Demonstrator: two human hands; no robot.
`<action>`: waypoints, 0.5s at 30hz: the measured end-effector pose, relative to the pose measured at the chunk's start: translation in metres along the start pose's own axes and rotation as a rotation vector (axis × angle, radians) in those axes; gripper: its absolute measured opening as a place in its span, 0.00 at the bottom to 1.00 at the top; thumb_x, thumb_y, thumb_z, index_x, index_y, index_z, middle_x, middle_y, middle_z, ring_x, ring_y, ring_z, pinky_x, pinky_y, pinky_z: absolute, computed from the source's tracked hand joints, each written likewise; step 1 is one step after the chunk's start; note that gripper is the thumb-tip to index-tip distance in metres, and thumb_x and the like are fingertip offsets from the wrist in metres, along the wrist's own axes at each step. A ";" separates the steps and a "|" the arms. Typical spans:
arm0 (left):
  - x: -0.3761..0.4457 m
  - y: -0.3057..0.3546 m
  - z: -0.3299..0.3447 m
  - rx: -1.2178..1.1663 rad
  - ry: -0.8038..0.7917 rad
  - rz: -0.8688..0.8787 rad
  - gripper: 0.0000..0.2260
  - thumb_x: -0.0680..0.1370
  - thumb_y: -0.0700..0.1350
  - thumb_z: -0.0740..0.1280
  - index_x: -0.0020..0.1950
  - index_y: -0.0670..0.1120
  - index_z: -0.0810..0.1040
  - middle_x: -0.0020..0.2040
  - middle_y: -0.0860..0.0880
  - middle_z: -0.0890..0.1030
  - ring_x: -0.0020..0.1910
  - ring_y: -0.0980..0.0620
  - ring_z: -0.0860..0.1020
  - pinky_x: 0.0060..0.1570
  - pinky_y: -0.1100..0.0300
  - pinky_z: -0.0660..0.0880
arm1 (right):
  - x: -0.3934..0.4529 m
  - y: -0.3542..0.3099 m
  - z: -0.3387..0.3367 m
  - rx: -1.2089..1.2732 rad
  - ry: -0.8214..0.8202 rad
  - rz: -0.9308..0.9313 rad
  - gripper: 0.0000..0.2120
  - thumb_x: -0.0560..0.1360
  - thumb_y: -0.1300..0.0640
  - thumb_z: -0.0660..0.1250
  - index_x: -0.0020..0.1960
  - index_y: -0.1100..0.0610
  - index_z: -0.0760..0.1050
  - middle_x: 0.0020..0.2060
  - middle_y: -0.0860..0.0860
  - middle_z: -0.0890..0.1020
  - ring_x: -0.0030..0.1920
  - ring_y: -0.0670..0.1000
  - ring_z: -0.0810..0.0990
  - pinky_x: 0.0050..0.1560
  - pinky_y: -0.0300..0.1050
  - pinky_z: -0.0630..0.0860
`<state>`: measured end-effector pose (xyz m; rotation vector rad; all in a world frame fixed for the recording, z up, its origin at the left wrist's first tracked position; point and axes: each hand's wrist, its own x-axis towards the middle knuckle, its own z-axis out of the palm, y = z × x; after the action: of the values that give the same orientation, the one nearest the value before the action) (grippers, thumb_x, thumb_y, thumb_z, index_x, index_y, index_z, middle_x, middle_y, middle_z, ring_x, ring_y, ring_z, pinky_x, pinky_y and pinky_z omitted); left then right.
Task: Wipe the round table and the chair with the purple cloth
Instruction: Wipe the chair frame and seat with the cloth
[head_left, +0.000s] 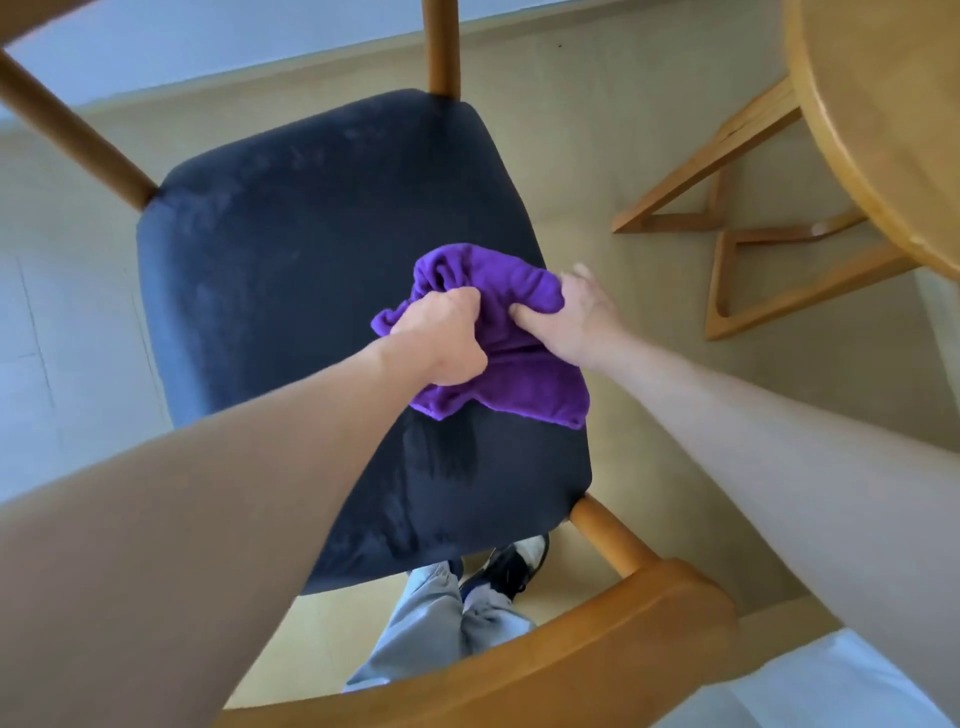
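Purple cloth (501, 332) bunched on navy chair seat (291, 260), near seat's right edge. Left hand (447, 340) fisted round cloth; right hand (576, 317) pinching its fold. Risk: wadded cloth skips patches, slips off edge.

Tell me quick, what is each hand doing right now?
Left hand: closed, gripping the purple cloth on the chair seat.
Right hand: closed, pinching the same cloth.

Round surface (883, 130) cut off by right edge, chair backrest (519, 670) by bottom edge; right hand (576, 322) fingers buried in purple cloth (519, 379); left hand (441, 338) fingertips hidden.
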<state>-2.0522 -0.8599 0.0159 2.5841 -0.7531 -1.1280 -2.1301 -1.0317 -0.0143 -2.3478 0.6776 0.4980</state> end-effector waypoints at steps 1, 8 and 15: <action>-0.008 0.003 0.006 0.004 -0.016 0.006 0.08 0.71 0.39 0.64 0.47 0.47 0.69 0.45 0.46 0.76 0.36 0.50 0.70 0.28 0.57 0.63 | -0.010 0.004 0.003 -0.001 0.005 -0.003 0.25 0.63 0.29 0.59 0.42 0.49 0.75 0.44 0.49 0.77 0.53 0.54 0.74 0.57 0.49 0.74; -0.068 0.014 0.059 0.021 -0.127 0.094 0.13 0.73 0.40 0.65 0.39 0.51 0.61 0.38 0.52 0.70 0.39 0.48 0.70 0.32 0.56 0.63 | -0.078 0.043 0.022 -0.028 -0.085 -0.026 0.21 0.60 0.29 0.61 0.34 0.47 0.71 0.42 0.44 0.70 0.43 0.51 0.74 0.41 0.44 0.67; -0.111 0.016 0.097 0.032 -0.417 0.143 0.13 0.71 0.41 0.65 0.37 0.52 0.62 0.37 0.54 0.69 0.34 0.53 0.67 0.29 0.58 0.63 | -0.116 0.050 0.008 -0.201 -0.544 0.100 0.25 0.60 0.30 0.72 0.33 0.52 0.76 0.34 0.49 0.81 0.37 0.54 0.81 0.36 0.45 0.77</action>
<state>-2.1932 -0.8132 0.0246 2.2961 -1.0285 -1.6406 -2.2523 -1.0204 0.0148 -2.2090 0.5014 1.2397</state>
